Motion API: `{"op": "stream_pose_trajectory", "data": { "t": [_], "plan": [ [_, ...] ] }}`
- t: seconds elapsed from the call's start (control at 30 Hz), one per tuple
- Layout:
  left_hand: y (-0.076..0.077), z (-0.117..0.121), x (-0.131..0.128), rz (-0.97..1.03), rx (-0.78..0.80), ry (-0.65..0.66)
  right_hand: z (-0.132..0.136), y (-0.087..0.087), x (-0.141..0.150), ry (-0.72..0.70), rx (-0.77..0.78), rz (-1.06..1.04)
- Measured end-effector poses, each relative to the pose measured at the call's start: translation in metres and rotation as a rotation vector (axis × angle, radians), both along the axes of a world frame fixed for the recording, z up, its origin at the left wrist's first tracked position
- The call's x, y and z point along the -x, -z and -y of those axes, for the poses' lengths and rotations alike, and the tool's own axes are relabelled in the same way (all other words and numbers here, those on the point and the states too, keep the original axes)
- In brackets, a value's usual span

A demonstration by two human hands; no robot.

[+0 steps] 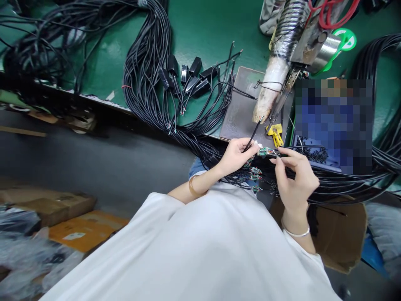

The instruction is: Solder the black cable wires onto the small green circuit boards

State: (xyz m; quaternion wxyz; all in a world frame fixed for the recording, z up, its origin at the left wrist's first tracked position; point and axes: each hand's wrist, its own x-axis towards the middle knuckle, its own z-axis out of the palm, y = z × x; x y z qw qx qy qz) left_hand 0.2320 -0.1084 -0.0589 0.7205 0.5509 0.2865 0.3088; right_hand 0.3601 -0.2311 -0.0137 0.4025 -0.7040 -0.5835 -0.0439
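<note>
My left hand (pixel 235 155) is closed, pinching a black cable (pixel 252 136) whose stripped end points up at the soldering fixture. Just right of those fingertips is a small green circuit board (pixel 265 151) with thin wires at its ends. At the board's right end, my right hand (pixel 296 173) has thumb and index finger closed around a thin wire (pixel 275 154). Below, several more wired boards (pixel 255 177) lie in a row over the black cables. A yellow clip (pixel 276 135) sits on the metal plate (pixel 241 104) beyond the hands.
A foil-wrapped tube (pixel 286 37) reaches down over the plate, beside a solder wire spool (pixel 327 52). Bundled black cables (pixel 144 75) and black plug housings (pixel 194 77) cover the green bench (pixel 206 25) at left. More cables (pixel 344 182) run right. An open carton (pixel 341 238) stands below.
</note>
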Motion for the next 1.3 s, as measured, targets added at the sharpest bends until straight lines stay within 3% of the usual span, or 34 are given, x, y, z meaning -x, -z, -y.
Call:
{"op": "stream_pose_trajectory", "data": {
  "t": [0.17,0.3,0.53,0.7,0.97,1.3],
  "plan": [
    [-0.001,-0.001,0.000,-0.014,-0.020,-0.013,-0.005,0.020,0.006,0.072,-0.098,-0.092],
    [-0.002,-0.002,0.000,-0.019,-0.030,-0.044,-0.001,0.026,0.000,0.167,-0.065,-0.051],
    [-0.004,-0.006,-0.001,-0.037,-0.047,-0.094,-0.016,0.022,-0.006,0.010,0.023,0.134],
    [-0.001,-0.011,0.000,-0.047,-0.082,-0.118,-0.022,0.028,-0.008,0.007,0.062,0.255],
    [0.000,-0.015,0.002,-0.084,-0.150,-0.140,-0.029,0.029,-0.012,-0.045,0.109,0.219],
    [-0.004,-0.015,0.003,-0.095,-0.167,-0.146,-0.033,0.036,-0.012,-0.063,-0.041,0.304]
  ]
}}
